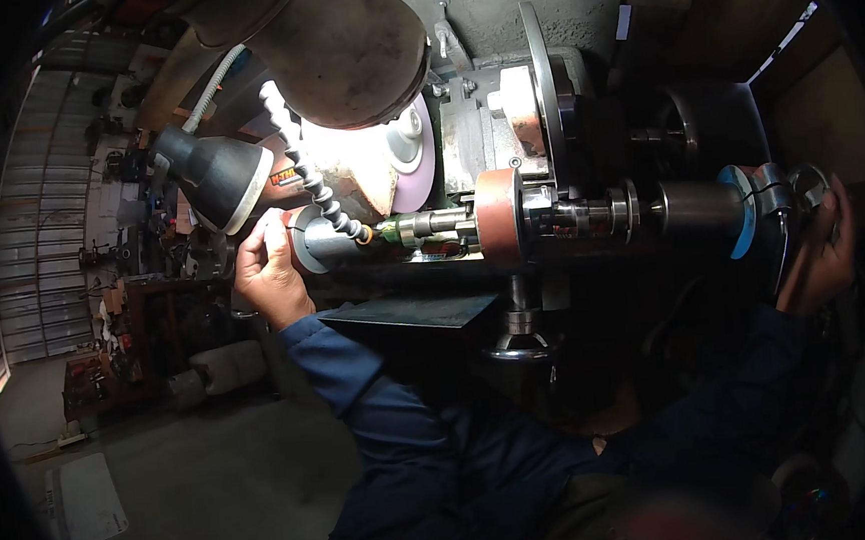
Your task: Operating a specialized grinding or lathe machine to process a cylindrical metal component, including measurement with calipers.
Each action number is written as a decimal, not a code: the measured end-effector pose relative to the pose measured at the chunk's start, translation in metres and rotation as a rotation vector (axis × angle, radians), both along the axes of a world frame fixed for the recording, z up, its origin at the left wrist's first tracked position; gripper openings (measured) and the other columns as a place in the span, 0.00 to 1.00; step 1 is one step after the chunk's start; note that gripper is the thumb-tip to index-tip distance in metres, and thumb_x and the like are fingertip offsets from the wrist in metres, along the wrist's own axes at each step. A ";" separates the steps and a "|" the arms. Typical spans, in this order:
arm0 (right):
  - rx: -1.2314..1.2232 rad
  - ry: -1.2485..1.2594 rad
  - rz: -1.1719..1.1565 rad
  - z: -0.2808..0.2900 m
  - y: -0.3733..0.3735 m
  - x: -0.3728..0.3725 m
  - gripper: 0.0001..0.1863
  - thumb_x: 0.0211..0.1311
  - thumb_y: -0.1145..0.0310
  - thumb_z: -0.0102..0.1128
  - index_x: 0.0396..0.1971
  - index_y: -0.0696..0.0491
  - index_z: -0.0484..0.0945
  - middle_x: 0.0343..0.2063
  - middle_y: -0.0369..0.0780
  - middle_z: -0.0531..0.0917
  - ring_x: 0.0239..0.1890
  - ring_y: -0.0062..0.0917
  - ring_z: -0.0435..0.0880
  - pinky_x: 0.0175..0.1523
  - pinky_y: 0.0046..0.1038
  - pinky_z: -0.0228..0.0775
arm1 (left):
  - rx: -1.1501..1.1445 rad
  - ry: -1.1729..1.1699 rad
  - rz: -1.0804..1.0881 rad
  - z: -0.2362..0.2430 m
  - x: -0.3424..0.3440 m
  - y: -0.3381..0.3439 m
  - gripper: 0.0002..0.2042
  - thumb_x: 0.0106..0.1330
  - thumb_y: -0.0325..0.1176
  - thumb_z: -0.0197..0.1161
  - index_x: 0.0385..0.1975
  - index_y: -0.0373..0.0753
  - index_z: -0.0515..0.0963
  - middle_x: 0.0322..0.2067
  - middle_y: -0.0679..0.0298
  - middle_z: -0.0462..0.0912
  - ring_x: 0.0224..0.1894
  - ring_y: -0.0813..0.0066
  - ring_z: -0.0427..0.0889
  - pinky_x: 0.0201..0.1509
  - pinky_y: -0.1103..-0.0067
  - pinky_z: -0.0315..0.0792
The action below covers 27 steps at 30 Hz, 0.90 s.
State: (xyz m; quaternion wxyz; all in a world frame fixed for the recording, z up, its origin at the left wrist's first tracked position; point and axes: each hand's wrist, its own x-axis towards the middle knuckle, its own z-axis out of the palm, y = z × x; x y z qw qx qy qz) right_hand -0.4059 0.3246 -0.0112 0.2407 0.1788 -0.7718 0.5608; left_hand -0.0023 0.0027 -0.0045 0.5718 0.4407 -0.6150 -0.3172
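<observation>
Housing, grey and cylindrical [323,246], left of centre in frame: my left hand [272,269] is at its outer end, thumb and fingers bent by the edge; can't tell how firmly they're closed. Curved metal handle [806,176], far right of frame: my right hand [821,261] has fingers curled at it, too dim to tell if closed. Both look like stiff metal, likely heavy, not fragile, slippery if oily. I'd hold housing by its rim, handle by its curve, clear of the purple disc [418,188].
</observation>
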 end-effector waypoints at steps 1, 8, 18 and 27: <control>0.004 0.005 -0.002 0.007 0.001 0.000 0.13 0.67 0.69 0.53 0.45 0.60 0.79 0.41 0.44 0.83 0.42 0.25 0.82 0.47 0.24 0.74 | 0.004 0.005 -0.002 0.000 -0.001 0.000 0.08 0.60 0.25 0.65 0.37 0.29 0.80 0.37 0.58 0.84 0.38 0.76 0.81 0.47 0.81 0.75; 0.529 -0.123 -0.052 0.028 0.014 -0.031 0.16 0.65 0.56 0.55 0.45 0.50 0.81 0.38 0.41 0.84 0.42 0.23 0.83 0.47 0.24 0.72 | -0.002 0.001 -0.019 -0.003 -0.002 -0.004 0.08 0.60 0.25 0.65 0.37 0.28 0.80 0.37 0.58 0.84 0.38 0.76 0.81 0.47 0.80 0.75; 0.881 -0.146 0.054 0.046 0.007 -0.046 0.19 0.64 0.56 0.54 0.44 0.56 0.80 0.40 0.46 0.83 0.45 0.35 0.82 0.50 0.30 0.70 | 0.023 0.009 -0.009 -0.001 -0.005 0.001 0.08 0.60 0.25 0.65 0.37 0.28 0.80 0.35 0.58 0.84 0.36 0.77 0.82 0.44 0.81 0.76; 1.072 -0.147 0.139 0.062 -0.010 -0.052 0.15 0.60 0.62 0.57 0.42 0.56 0.79 0.42 0.46 0.82 0.45 0.38 0.81 0.49 0.33 0.71 | -0.080 0.011 0.008 0.000 0.004 -0.002 0.07 0.59 0.23 0.65 0.36 0.29 0.80 0.36 0.57 0.84 0.37 0.75 0.82 0.45 0.81 0.76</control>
